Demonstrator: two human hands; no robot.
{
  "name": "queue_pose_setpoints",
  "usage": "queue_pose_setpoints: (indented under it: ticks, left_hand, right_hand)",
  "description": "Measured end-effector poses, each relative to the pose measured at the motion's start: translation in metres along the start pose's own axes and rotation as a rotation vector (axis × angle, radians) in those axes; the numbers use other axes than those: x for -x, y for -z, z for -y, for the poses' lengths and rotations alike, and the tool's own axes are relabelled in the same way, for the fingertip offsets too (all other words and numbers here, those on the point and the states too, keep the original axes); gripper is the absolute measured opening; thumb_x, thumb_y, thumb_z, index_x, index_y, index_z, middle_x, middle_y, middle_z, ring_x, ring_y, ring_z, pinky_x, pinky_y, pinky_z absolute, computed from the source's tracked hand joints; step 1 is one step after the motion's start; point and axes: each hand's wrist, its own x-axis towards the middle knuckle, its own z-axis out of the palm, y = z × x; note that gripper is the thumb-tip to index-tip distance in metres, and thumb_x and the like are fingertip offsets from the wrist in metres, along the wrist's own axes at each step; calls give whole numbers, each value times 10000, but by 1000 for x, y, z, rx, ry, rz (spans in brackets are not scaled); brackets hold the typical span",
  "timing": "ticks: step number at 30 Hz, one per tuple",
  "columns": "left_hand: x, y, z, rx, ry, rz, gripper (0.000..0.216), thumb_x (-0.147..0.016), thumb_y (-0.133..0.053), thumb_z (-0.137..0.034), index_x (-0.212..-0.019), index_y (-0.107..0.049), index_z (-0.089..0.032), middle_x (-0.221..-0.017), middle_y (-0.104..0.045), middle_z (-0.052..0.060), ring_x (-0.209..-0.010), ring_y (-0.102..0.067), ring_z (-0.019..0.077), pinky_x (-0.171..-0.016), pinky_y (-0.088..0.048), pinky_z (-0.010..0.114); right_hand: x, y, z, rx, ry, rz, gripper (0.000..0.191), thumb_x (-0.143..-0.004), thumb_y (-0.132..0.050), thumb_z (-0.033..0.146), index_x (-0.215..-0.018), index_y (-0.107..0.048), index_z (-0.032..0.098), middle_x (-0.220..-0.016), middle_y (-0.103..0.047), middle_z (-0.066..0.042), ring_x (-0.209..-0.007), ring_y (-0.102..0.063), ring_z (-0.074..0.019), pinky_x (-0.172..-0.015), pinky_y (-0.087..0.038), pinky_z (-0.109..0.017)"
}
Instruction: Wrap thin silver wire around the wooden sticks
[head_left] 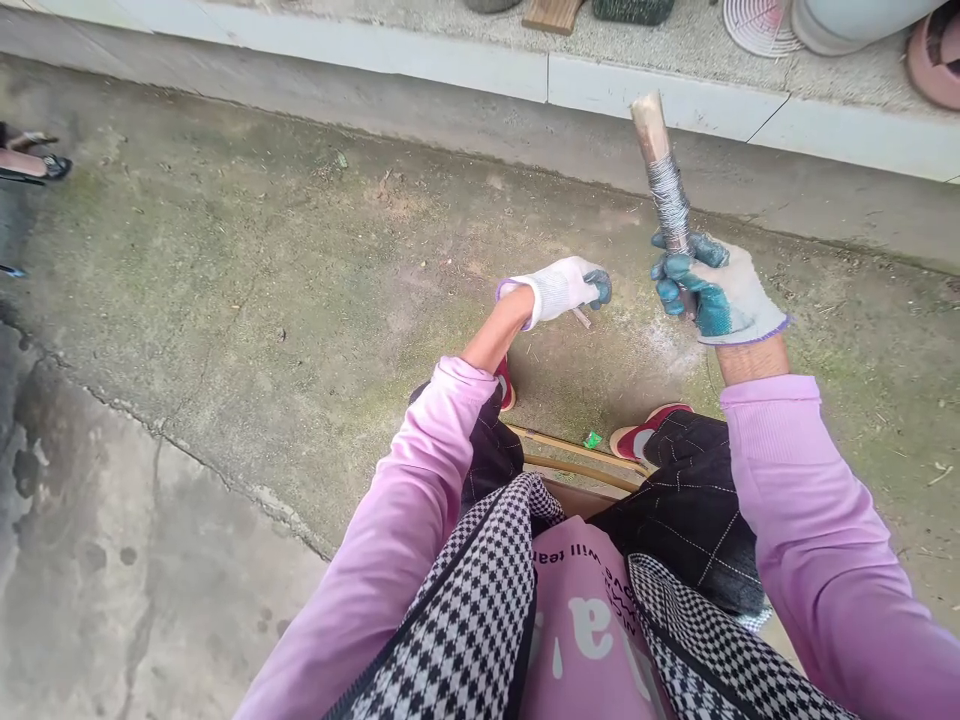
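Note:
My right hand, in a white glove with a blue-green coated palm, wraps round the lower part of a short wooden stick. Silvery wire is wound in a thick band about the stick's middle, and its bare end points up and away from me. Left of it, my left hand wears a matching glove and is closed, its fingertips curled down. Just below those fingers a small pale sliver shows; whether they grip it or anything else is hidden.
A tiled ledge runs across the far side, bearing a wooden block, a pink woven disc and a pale bucket. Between my shoes lie a wooden bar and a green scrap. Someone's shoe shows at far left.

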Motion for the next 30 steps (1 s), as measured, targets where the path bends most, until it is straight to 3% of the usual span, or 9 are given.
queue_pose_setpoints:
  ticks: [6, 11, 15, 18, 21, 23, 25, 27, 30]
  left_hand:
    - [1, -14, -6, -56, 99, 152, 247, -1064, -667, -24, -993, -846, -178, -815, -792, 12, -798, -606, 168, -809, -489, 348]
    - [2, -9, -7, -100, 110, 121, 235, -1081, -640, -86, -1061, -846, -197, -779, -710, -17, -740, -627, 173, -755, -492, 328]
    - [-1, -1, 0, -133, 84, 50, 236, -1073, -648, -80, -954, -796, -220, -753, -674, -33, -711, -620, 158, -759, -474, 311]
    - [-3, 0, 2, -108, 71, 22, 278, -1066, -672, -75, -853, -746, -237, -717, -670, -29, -731, -609, 166, -802, -484, 329]
    - [-2, 0, 0, -116, 64, 40, 336, -1083, -680, -85, -797, -706, -259, -705, -671, -18, -791, -588, 181, -844, -485, 356]
    - [0, 1, -1, -165, 53, 36, 342, -1073, -694, -86, -783, -695, -267, -706, -654, -17, -806, -579, 194, -843, -480, 371]
    - [4, 6, 0, -191, 46, -8, 290, -1075, -704, -106, -829, -730, -258, -722, -644, -20, -805, -582, 199, -829, -479, 378]
    - [8, 12, 1, -152, 28, -74, 217, -1118, -698, -161, -938, -790, -239, -760, -663, -23, -804, -577, 186, -821, -483, 372]
    - [11, 21, 5, -98, 9, -159, 233, -1165, -673, -225, -963, -790, -232, -762, -631, -18, -792, -535, 173, -797, -472, 370]
  right_hand:
    - [-29, 14, -19, -58, -1, -234, 435, -728, -935, 283, -1124, -756, 287, -886, -779, -1, -696, -567, -166, -533, -483, -309]
    - [-50, 33, -35, 59, -58, -346, 371, -813, -929, 224, -1066, -667, 296, -840, -745, 38, -665, -567, -151, -537, -486, -322]
    - [-49, 55, -34, -18, -47, -377, 396, -797, -961, 238, -1050, -662, 297, -822, -726, 37, -640, -542, -151, -525, -424, -319]
    - [-40, 66, -25, -139, -54, -468, 378, -762, -934, 184, -1013, -671, 286, -862, -739, 17, -644, -549, -144, -526, -390, -301]
    - [-35, 68, -16, -141, -55, -560, 306, -811, -857, 129, -995, -667, 283, -869, -716, 16, -650, -545, -144, -549, -395, -296]
    - [-36, 70, -12, 134, -65, -581, 240, -904, -793, 122, -1009, -655, 288, -853, -686, 16, -660, -546, -161, -596, -441, -323]
    - [-41, 73, -11, 646, -88, -507, 143, -1006, -747, 156, -1066, -699, 277, -854, -679, -7, -705, -563, -197, -690, -502, -384]
    - [-45, 76, -15, 1074, -123, -342, 72, -1029, -765, 194, -1083, -780, 241, -840, -686, -47, -753, -578, -239, -785, -521, -450]
    - [-49, 74, -31, 1246, -158, -30, 35, -895, -864, 233, -929, -862, 240, -699, -648, -50, -726, -613, -283, -792, -523, -466]
